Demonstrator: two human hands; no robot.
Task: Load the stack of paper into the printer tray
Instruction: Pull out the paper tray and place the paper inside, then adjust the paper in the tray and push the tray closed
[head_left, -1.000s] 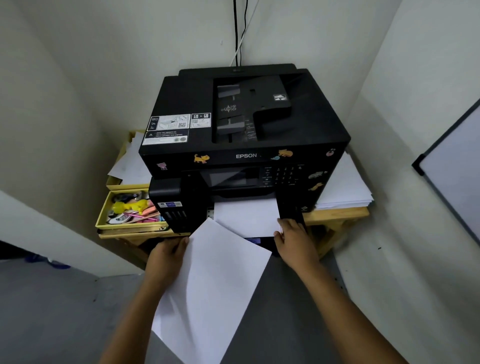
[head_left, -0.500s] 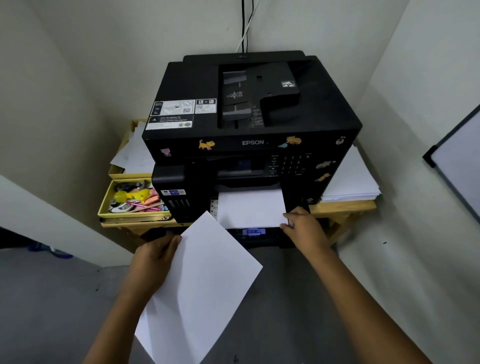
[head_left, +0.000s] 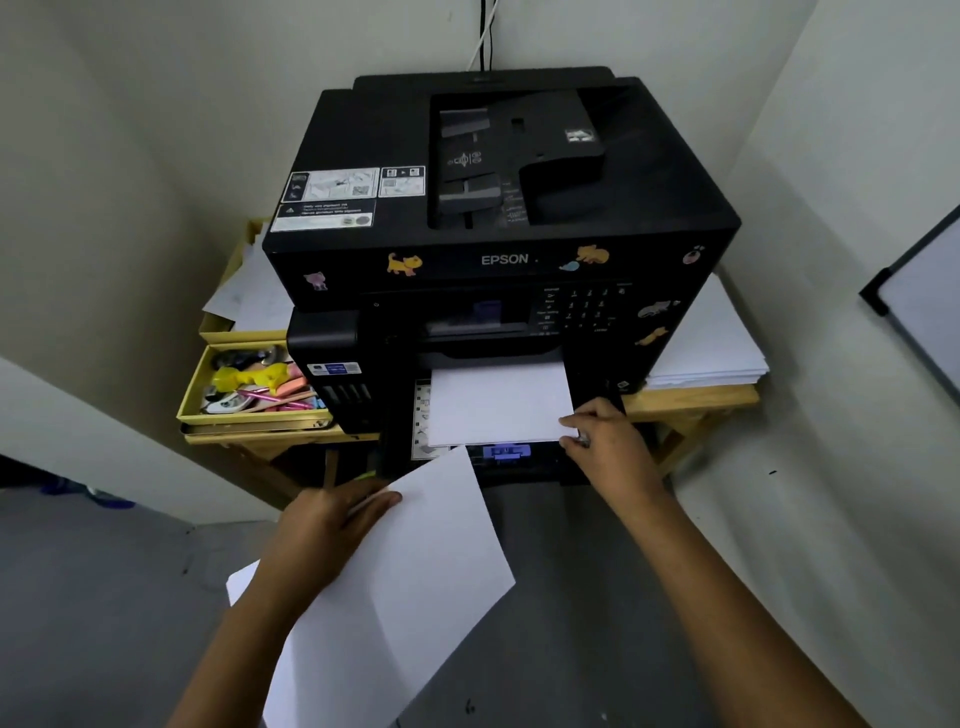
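Note:
A black Epson printer (head_left: 498, 218) stands on a wooden table (head_left: 691, 400). Its paper tray (head_left: 511, 457) is pulled out at the front, with white paper (head_left: 493, 402) lying in it. My right hand (head_left: 605, 441) pinches the near right corner of that paper. My left hand (head_left: 332, 519) holds a stack of white paper (head_left: 405, 587) by its left edge, tilted, just below and in front of the tray.
A yellow tray (head_left: 195, 395) of small stationery sits left of the printer, with loose sheets (head_left: 254, 296) behind it. Another paper pile (head_left: 717, 348) lies on the table at the right. Walls close in on both sides; a whiteboard (head_left: 919, 296) hangs at the right.
The tray with its paper has come further out of the printer. My right hand moved from the tray's front to the paper's corner. The held stack has dropped slightly lower and left.

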